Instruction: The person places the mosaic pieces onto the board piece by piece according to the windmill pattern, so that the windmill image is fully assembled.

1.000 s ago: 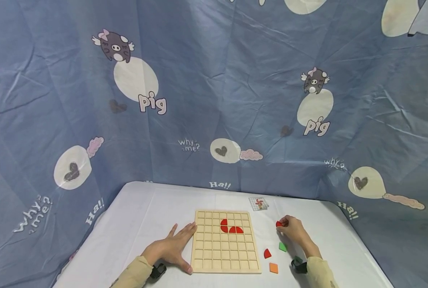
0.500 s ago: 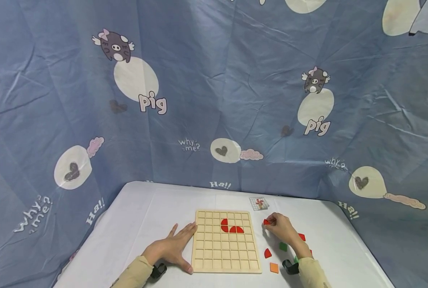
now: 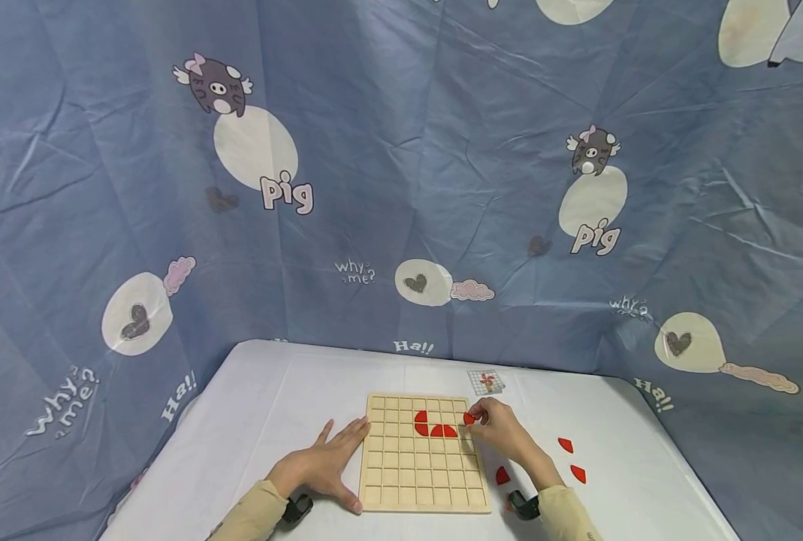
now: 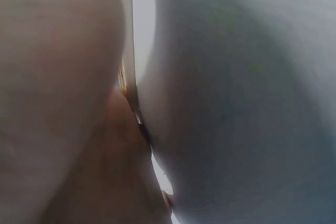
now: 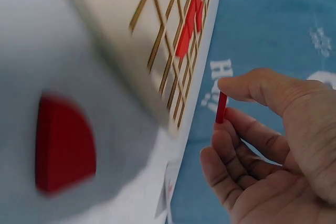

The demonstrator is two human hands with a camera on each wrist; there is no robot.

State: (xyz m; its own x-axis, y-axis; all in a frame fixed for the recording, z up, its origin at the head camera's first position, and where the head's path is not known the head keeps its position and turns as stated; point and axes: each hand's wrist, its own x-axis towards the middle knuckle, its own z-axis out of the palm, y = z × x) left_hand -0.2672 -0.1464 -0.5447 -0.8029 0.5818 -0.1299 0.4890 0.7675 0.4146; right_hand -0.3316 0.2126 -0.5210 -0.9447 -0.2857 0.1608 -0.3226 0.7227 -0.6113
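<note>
A wooden grid board [image 3: 408, 477] lies on the white table, with several red quarter-circle pieces [image 3: 421, 430] set in its upper cells. My left hand [image 3: 323, 466] rests with spread fingers against the board's left edge; in the left wrist view its fingers fill much of the picture, blurred. Between thumb and fingertips my right hand [image 3: 505, 430] pinches a red quarter-circle piece [image 3: 469, 418] above the board's upper right edge. The right wrist view shows that held piece [image 5: 221, 107] edge-on, apart from the board.
Loose red quarter-circles lie right of the board: one [image 3: 502, 475] beside its edge and two [image 3: 566, 445] beyond my right forearm. An orange piece [image 3: 509, 507] is mostly covered by the wrist strap. A pattern card [image 3: 486, 382] lies behind the board's upper right corner.
My right hand has moved left with the red piece, from the table's right side to the board's edge. Its forearm now covers the green piece. The left hand has stayed still.
</note>
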